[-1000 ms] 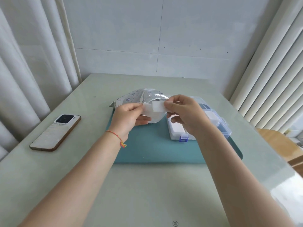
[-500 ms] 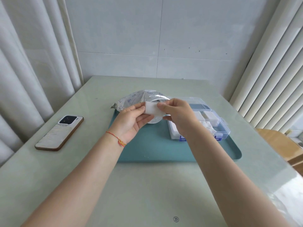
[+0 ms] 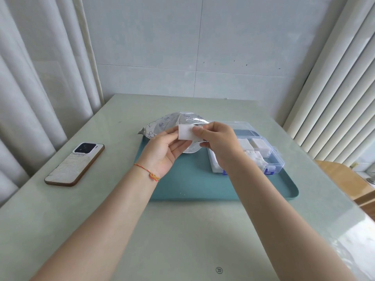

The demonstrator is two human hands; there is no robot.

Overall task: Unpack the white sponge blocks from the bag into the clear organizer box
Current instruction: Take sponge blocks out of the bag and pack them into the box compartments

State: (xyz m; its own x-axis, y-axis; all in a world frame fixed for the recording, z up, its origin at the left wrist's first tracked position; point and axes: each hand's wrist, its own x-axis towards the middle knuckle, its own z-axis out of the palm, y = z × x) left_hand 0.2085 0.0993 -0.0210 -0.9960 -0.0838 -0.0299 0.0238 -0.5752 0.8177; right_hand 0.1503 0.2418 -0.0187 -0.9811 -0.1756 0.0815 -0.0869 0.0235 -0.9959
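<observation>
From the head camera I see my left hand and right hand both pinching one white sponge block above the teal tray, before the foil bag; the clear organizer box sits right, holding blocks.

The setting is a domestic room, most likely in a home. A pale green glossy tabletop stands against a wall of large light tiles. Long pale curtains hang at the left, and ribbed cream curtains or blinds hang at the right, with daylight entering there. A wooden chair stands beside the tabletop at the right. A phone lies face down on the tabletop near a teal tray.
</observation>
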